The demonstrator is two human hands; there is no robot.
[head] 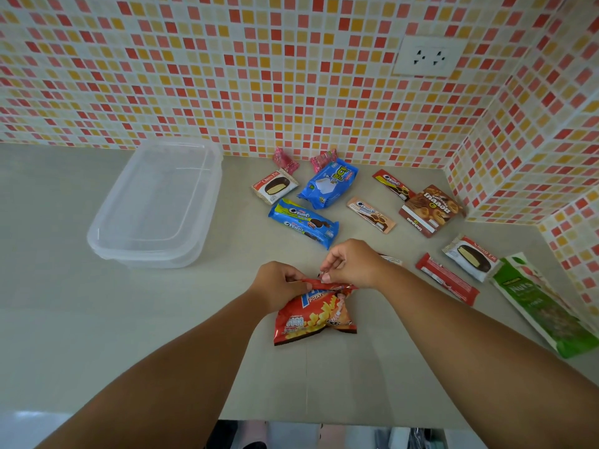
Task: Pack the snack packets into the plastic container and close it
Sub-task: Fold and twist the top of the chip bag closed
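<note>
So both hands are pinched on the top edge of a red chip bag [312, 314], left hand [278, 285] at the left end of the seal, right hand [351, 265] at the right end, fingers closed on the crinkled foil. The bag sits in the middle of the counter [81, 335], near side.

The clear plastic container [155, 205] is off to the far left, close to the wall, lid on it as far as I can tell. Lots of bare counter between it and the hands, and all along the near left too. The counter's near edge runs across the bottom of the view.

The right side is crowded: two blue cookie packs [304, 223] [329, 183], a choco pie [275, 187], two small pink candies [285, 160] [323, 159] against the wall, two slim cream cookie packs [371, 214] [393, 184], a brown box [431, 210], a second choco pie [470, 256], a red bar [447, 278] and a green nuts bag [544, 306] near the right corner.

The surface is plain grey-beige. The wall [227, 76] is small red, orange and white mosaic tile, with a white socket [428, 56] up far right.
</note>
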